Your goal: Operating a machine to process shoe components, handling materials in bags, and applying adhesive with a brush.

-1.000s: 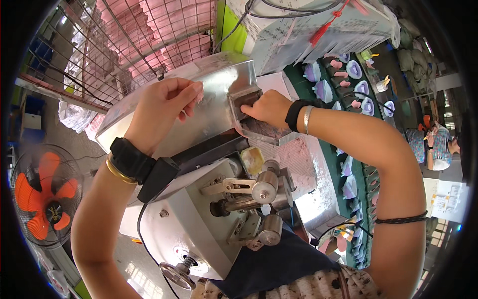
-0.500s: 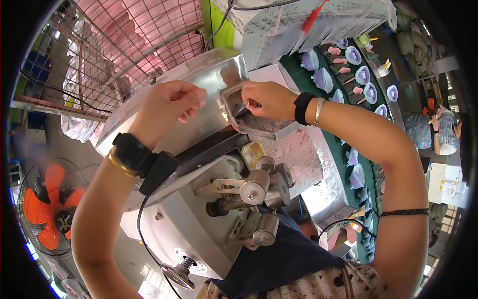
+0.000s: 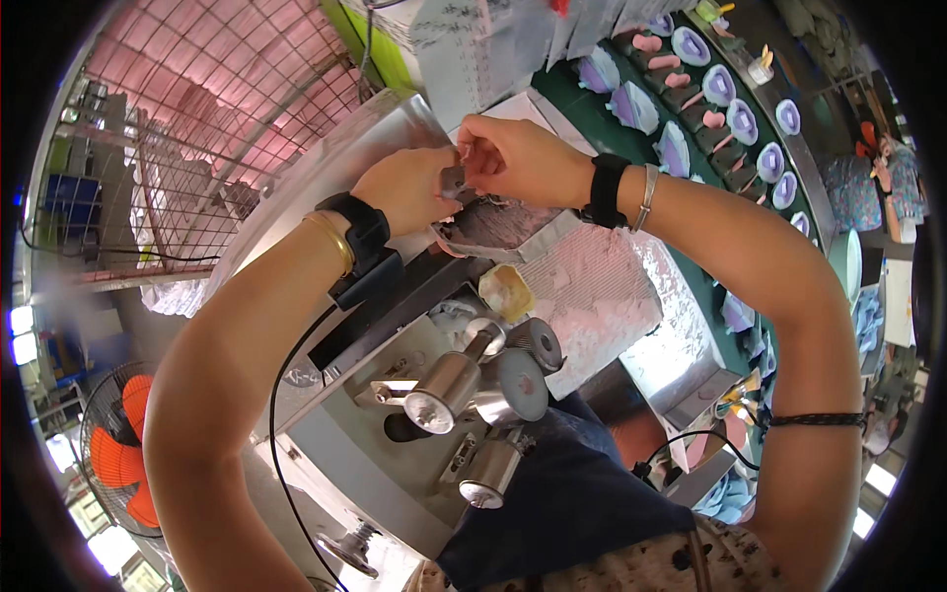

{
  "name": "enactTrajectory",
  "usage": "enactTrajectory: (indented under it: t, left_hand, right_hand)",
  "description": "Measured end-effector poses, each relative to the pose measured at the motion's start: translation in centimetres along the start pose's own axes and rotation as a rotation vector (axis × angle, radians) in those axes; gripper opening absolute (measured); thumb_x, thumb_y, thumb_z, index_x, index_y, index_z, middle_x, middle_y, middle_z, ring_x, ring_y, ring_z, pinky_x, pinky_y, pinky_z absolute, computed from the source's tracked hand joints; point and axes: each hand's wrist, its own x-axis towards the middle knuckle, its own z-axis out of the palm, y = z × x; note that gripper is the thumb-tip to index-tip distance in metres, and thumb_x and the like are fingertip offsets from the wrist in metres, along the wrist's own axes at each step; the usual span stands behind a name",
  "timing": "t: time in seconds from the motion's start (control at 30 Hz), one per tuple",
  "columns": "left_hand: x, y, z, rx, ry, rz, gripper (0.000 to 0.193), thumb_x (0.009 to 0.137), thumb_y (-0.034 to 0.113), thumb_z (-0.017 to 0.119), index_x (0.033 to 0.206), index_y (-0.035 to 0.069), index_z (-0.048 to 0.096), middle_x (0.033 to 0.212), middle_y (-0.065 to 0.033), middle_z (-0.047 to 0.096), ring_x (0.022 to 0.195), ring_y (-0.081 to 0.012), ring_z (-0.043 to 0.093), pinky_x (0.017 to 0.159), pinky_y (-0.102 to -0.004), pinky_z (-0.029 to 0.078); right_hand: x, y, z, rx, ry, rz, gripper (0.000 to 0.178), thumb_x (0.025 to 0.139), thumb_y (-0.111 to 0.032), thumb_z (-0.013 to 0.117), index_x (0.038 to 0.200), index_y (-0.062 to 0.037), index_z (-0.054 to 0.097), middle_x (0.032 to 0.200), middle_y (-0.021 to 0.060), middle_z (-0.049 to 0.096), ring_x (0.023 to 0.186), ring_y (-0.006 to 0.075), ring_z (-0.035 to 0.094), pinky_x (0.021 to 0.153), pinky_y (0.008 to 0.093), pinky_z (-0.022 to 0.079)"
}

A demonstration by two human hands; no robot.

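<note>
My left hand [image 3: 409,187] and my right hand [image 3: 528,163] meet above a clear-walled, dusty box [image 3: 541,253]. Between their fingertips is a small flat grey-brown piece [image 3: 452,182], its kind not clear. My left fingers are closed at its left edge; my right thumb and fingers pinch at its other side. Part of the piece is hidden by the fingers. Inside the box lies brownish-pink dust or scraps. Nearer to me stands a pale machine [image 3: 385,464] with several shiny metal rollers [image 3: 439,395].
A yellow tub [image 3: 506,293] sits beside the rollers. Pink dust covers a ribbed surface [image 3: 592,306]. On the right, a green conveyor [image 3: 631,148] carries purple-blue shell-shaped pieces and pink parts. A wire cage [image 3: 227,89] of pink material and an orange fan [image 3: 123,444] are at left. Another person [image 3: 868,187] is far right.
My left hand has moved right to meet my right hand over the box, and both now close on the grey-brown piece. The whole view has shifted a little.
</note>
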Motion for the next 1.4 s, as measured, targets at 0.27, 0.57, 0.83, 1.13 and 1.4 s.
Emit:
enactTrajectory:
  t: [0.27,0.57,0.83,1.13,1.4]
  left_hand:
    - [-0.5,-0.3,0.9,0.109,0.092,0.015,0.019,0.083,0.019,0.07,0.085,0.0,0.07,0.073,-0.0107,0.065,0.062,-0.0216,0.065,0.058,-0.0328,0.049]
    - [-3.8,-0.3,1.0,0.014,0.111,-0.028,0.014,0.084,0.013,0.07,0.087,-0.001,0.072,0.081,-0.0129,0.067,0.073,-0.0232,0.066,0.068,-0.0332,0.052]
    - [-3.5,-0.4,1.3,-0.107,0.1,-0.039,0.016,0.085,0.013,0.069,0.09,-0.002,0.071,0.079,-0.0113,0.068,0.068,-0.0171,0.065,0.066,-0.0287,0.052]
    - [-4.0,-0.6,1.2,-0.141,0.125,-0.066,0.017,0.086,0.014,0.069,0.091,-0.001,0.072,0.077,-0.0087,0.069,0.064,-0.0138,0.065,0.063,-0.0276,0.051]
    - [-4.3,-0.6,1.6,-0.139,0.127,-0.049,0.017,0.086,0.015,0.069,0.09,-0.001,0.072,0.078,-0.0092,0.069,0.065,-0.0155,0.065,0.063,-0.0279,0.051]
  right_hand:
    - [-0.8,0.7,0.3,-0.002,0.108,-0.057,0.02,0.084,-0.009,0.065,0.1,-0.0029,0.054,0.085,0.0069,0.067,0.079,0.0163,0.067,0.071,0.0298,0.053]
    - [0.3,0.4,1.9,-0.589,-0.114,0.019,0.025,0.081,-0.013,0.064,0.106,-0.0122,0.065,0.086,0.0136,0.069,0.082,0.033,0.066,0.071,0.0433,0.051]
    - [2.5,0.9,2.0,-0.942,-0.236,-0.372,0.026,0.079,-0.014,0.061,0.104,-0.0087,0.056,0.074,0.0113,0.067,0.071,0.0311,0.066,0.062,0.0418,0.05]
    - [2.5,0.8,2.6,-1.079,-0.244,-0.47,0.013,0.08,-0.016,0.058,0.084,-0.0054,0.065,0.075,0.011,0.069,0.075,0.0303,0.069,0.064,0.04,0.054]
    - [3.0,1.1,2.4,-1.085,-0.411,-0.649,0.014,0.079,-0.018,0.058,0.086,-0.0072,0.065,0.069,0.0128,0.067,0.069,0.034,0.067,0.059,0.043,0.052]
